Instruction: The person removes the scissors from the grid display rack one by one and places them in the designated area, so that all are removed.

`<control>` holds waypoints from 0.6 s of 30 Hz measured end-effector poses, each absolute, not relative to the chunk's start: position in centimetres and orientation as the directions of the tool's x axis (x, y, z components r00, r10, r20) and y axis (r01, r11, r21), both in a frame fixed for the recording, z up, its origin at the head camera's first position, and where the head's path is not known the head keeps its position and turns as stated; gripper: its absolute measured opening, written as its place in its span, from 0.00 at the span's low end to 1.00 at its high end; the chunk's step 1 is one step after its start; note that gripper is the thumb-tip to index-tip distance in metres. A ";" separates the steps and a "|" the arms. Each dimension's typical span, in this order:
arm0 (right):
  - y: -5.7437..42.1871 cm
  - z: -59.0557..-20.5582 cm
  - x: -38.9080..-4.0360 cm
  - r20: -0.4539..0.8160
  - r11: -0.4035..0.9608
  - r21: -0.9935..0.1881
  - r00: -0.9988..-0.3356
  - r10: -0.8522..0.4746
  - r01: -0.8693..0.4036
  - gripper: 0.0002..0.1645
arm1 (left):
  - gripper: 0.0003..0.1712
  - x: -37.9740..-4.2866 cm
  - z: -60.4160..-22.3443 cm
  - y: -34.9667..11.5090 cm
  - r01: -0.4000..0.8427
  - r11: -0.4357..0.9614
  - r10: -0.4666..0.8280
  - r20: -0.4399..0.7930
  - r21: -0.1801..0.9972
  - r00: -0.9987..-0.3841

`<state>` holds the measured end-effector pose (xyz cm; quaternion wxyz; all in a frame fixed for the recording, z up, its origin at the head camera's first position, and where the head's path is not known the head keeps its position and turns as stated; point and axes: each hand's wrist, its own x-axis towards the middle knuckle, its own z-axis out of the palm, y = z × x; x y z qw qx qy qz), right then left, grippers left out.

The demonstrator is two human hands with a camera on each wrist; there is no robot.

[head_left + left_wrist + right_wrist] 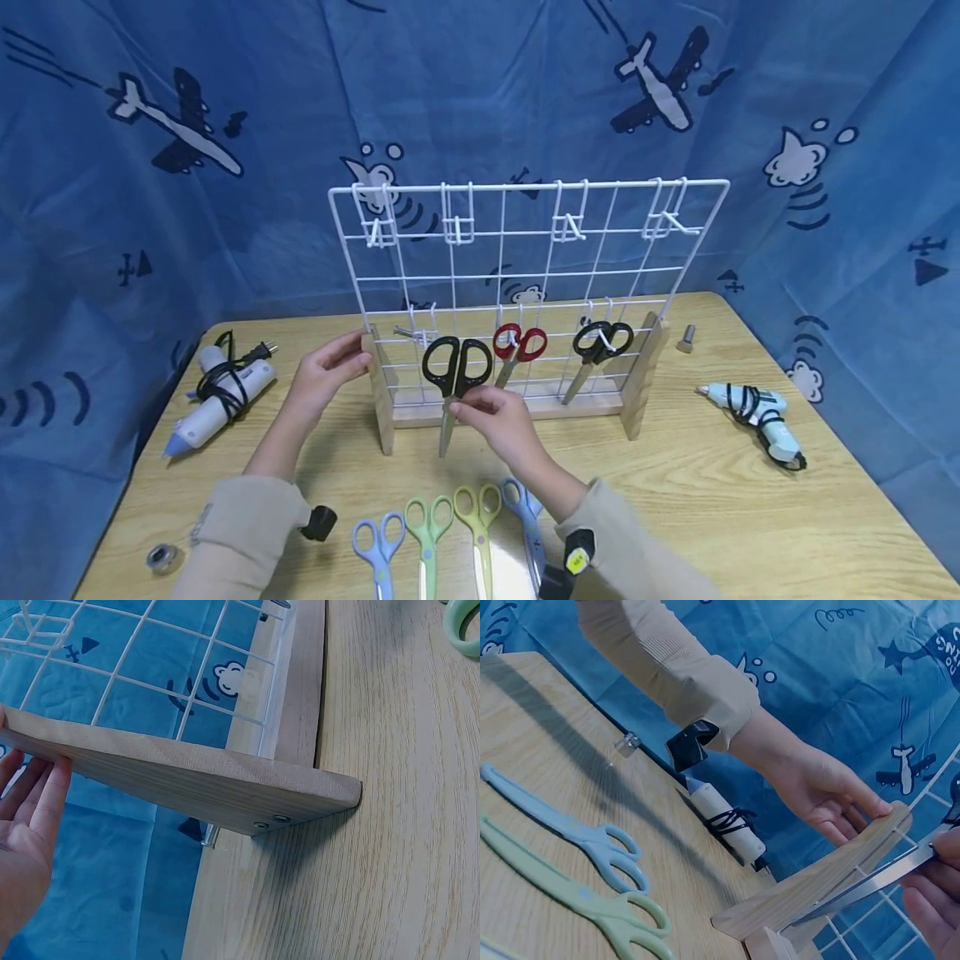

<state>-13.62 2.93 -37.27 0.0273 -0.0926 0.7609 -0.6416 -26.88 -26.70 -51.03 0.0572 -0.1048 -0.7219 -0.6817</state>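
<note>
Pinched by the blades in my right hand (pixel 498 421) are black-handled scissors (pixel 457 367), loops up and tip down. They overlap the lower left of a white wire rack (pixel 502 276) in the head view. My left hand (pixel 326 371) holds the rack's left wooden upright (pixel 180 769), thumb at its edge and fingertips against the outer face. Red-handled scissors (pixel 519 342) and another black-handled pair (pixel 602 342) hang from lower hooks. In front lie blue scissors (pixel 381 554), green scissors (pixel 427 533), yellow scissors (pixel 480 533) and a darker blue pair (pixel 528 529).
Several white hooks line the rack's top, one being a hook (pixel 459 229) with nothing on it. A white cord-wrapped tool (pixel 225 400) lies left, and a light blue glue gun (pixel 757 417) right. A bolt (pixel 686 338) and a small round object (pixel 161 557) also sit on the table (pixel 825 517).
</note>
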 end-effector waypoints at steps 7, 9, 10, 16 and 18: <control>5.1 -38.1 -12.6 0.055 0.197 -0.975 -0.970 -0.236 -0.103 0.10 | 0.28 -26.8 -50.9 -26.6 0.231 0.061 0.069 0.227 0.971 -0.972; 5.7 -38.1 -12.1 0.045 0.216 -0.971 -0.967 -0.249 -0.101 0.10 | 0.28 -26.8 -50.9 -26.6 0.228 0.061 0.069 0.224 0.972 -0.972; 6.1 -38.1 -11.9 0.034 0.224 -0.970 -0.966 -0.255 -0.093 0.10 | 0.28 -26.8 -50.9 -26.6 0.225 0.061 0.070 0.221 0.972 -0.973; 8.3 -38.6 -10.6 -0.018 0.222 -0.974 -0.951 -0.308 -0.054 0.12 | 0.28 -26.7 -50.8 -26.6 0.214 0.069 0.068 0.209 0.974 -0.976; 9.1 -39.0 -10.2 -0.025 0.204 -0.978 -0.945 -0.326 -0.045 0.13 | 0.28 -26.6 -50.8 -26.7 0.214 0.078 0.065 0.209 0.974 -0.976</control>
